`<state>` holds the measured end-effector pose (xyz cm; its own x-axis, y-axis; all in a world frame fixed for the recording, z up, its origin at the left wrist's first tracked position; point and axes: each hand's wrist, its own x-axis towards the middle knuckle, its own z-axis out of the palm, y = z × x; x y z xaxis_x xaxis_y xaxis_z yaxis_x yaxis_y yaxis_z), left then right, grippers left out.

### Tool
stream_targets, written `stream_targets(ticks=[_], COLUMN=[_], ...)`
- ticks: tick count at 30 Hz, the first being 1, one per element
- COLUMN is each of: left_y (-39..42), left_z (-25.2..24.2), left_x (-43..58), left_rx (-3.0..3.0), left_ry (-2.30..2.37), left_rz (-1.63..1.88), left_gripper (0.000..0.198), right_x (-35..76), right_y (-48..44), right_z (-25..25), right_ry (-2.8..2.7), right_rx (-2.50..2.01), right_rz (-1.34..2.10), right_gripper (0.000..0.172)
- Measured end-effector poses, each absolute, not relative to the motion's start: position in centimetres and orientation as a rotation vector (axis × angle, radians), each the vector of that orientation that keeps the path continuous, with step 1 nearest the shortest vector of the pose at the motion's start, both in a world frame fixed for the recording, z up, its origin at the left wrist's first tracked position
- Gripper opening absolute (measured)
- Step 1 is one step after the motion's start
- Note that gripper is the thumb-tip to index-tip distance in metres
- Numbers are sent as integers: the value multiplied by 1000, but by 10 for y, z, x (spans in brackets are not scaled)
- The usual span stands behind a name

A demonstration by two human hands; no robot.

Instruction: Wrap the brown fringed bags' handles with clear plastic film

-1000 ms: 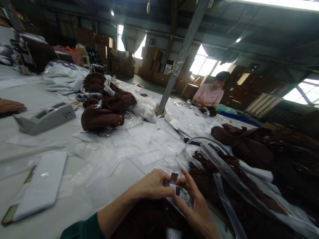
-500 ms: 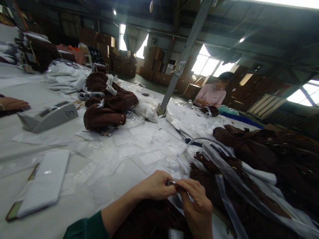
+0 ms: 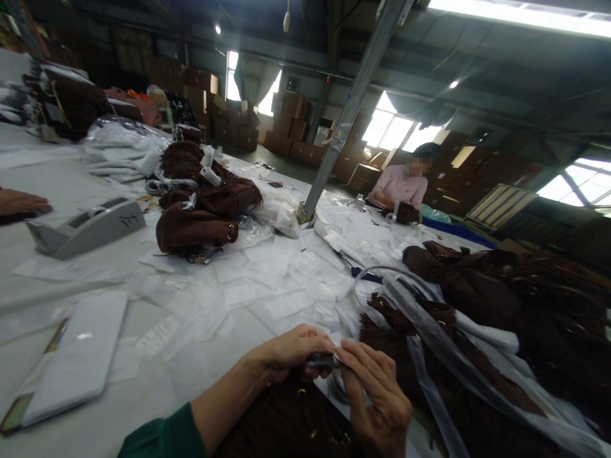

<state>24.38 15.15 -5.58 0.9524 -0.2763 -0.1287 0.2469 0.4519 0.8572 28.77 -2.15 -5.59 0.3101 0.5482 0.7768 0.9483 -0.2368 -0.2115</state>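
Observation:
A brown bag [image 3: 281, 420] with gold-coloured eyelets lies at the bottom of the view, below both hands. My left hand [image 3: 293, 350] is closed around a small dark, shiny piece [image 3: 321, 360], whose exact kind I cannot make out. From the right, my right hand [image 3: 377, 394] pinches the end of that piece, thumb and fingers pressed together. The fingertips of both hands meet there, and a whitish bit shows between them. Behind the right fingers, a pale, plastic-wrapped loop is partly hidden.
Thin plastic sleeves [image 3: 258, 299] litter the white table. Brown bags [image 3: 195, 229] lie beyond, a grey tape dispenser [image 3: 88, 226] and a white-topped stack [image 3: 79, 356] at left. More brown bags [image 3: 515, 292] with plastic-wrapped straps crowd the right. A metal post [image 3: 341, 127] rises mid-table; a co-worker [image 3: 403, 184] sits beyond.
My hands have turned slightly, so more of the dark piece and the bag's eyelets show. The view has shifted a little. The co-worker's brown item stands higher.

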Motion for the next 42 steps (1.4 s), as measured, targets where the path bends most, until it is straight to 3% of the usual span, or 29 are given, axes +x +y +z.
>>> stream_targets(ticks=[5, 9, 14, 18, 21, 27, 29, 34, 38, 42], left_y=[150, 150, 147, 145, 142, 137, 137, 139, 141, 140], left_z=[-54, -54, -56, -57, -56, -55, -57, -60, -61, -61], left_x=[245, 248, 249, 249, 250, 250, 251, 252, 252, 252], left_rx=[1091, 1197, 1243, 1259, 1279, 1254, 1238, 1196, 1212, 1221], left_ry=[3, 85, 88, 87, 112, 183, 228, 280, 248, 230], left_rz=[-237, -115, -85, -62, -49, -73, -76, -54, -25, -4], left_gripper=[30, 27, 20, 19, 19, 15, 15, 17, 18, 19], right_x=[288, 282, 277, 277, 277, 277, 277, 279, 279, 272], right_y=[-21, -16, -8, -9, -10, -8, -6, -3, -3, 0], right_z=[-61, -61, -61, -59, -59, -63, -66, -73, -73, -68], right_ry=[-1215, -847, -600, -583, -683, -1070, -1160, -1041, -793, -921], right_rx=[-1865, -1889, -1974, -1985, -2015, -1963, -1945, -1951, -2030, -1958], right_rz=[-683, -483, -152, -76, -181, -822, -905, -826, -639, -660], right_gripper=[30, 20, 25, 27, 22, 5, 8, 4, 14, 10])
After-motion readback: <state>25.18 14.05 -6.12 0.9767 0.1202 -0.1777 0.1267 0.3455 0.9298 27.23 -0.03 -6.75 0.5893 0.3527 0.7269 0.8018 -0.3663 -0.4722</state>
